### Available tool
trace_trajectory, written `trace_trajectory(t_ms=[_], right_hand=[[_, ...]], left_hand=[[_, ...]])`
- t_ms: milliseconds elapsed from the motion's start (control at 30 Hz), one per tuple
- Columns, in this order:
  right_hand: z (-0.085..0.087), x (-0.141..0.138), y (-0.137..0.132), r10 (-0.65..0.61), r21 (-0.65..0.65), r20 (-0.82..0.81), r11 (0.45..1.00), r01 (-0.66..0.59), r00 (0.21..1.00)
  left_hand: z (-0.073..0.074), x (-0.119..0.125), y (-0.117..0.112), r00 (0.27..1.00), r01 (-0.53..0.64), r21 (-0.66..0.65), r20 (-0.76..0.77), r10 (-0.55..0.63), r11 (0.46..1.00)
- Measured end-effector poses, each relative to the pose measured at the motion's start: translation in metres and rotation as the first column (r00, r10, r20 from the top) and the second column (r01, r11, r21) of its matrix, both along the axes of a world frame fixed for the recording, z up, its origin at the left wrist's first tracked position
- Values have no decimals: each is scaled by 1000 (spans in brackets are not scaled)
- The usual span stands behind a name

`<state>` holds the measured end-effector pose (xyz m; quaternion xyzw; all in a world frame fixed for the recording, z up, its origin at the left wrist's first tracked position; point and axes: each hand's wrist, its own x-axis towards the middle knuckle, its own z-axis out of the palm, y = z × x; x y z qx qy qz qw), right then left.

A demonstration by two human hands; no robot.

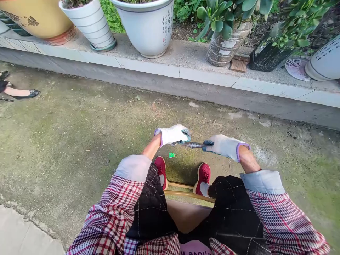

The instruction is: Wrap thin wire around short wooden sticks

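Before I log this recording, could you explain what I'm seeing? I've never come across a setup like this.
There's no machine: you see a person's left hand and right hand, both gloved. The single view is filmed from that person's head, looking forward and down, so the checked sleeves and red shoes are theirs. Between them, the hands hold a slim dark item, too blurred to name. A green scrap lies on the ground; flowerpots stand along the ledge ahead. Far left, someone else's foot shows.

"love" on the lilac shirt (195, 246); Chinese characters (166, 28), too small to read, on the large white pot (143, 30)
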<state>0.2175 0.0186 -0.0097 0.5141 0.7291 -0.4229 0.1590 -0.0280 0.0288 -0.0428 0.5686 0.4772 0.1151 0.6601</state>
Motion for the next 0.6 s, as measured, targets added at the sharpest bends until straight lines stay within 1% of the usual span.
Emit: trace_trajectory(t_ms=[67, 100, 167, 233, 267, 300, 333, 367, 433, 500, 600], right_hand=[[-6, -2, 5, 8, 180, 130, 983, -31, 991], [-8, -2, 7, -9, 245, 162, 969, -32, 987], [-8, -2, 10, -53, 345, 172, 938, -10, 984], [-7, -1, 10, -99, 426, 111, 904, 42, 989], [-5, -1, 9, -130, 446, 52, 890, 94, 990], [-4, -1, 8, -173, 439, -26, 883, 167, 985], [-2, -2, 6, -229, 396, -118, 881, 258, 966], [0, -3, 5, -296, 319, -214, 880, 353, 931], [3, -7, 1, -434, 115, -378, 854, 507, 818], [7, -12, -2, -520, -47, -488, 817, 574, 701], [15, -18, -4, -545, -170, -597, 803, 571, 589]], left_hand=[[0, 6, -1, 998, -59, -23, 19, 60, 998], [1, 9, -2, 995, -92, -45, 46, 94, 995], [4, 14, -1, 983, -128, -106, 122, 141, 986], [8, 17, 1, 964, -130, -171, 210, 165, 977], [10, 17, 2, 954, -132, -182, 245, 175, 974], [12, 17, 4, 946, -141, -175, 268, 185, 974], [13, 16, 5, 941, -157, -151, 277, 194, 976], [15, 15, 7, 940, -179, -112, 274, 203, 977], [16, 13, 10, 945, -214, -11, 251, 210, 977], [16, 11, 13, 954, -219, 70, 226, 199, 973], [12, 10, 13, 959, -232, 160, 202, 199, 959]])
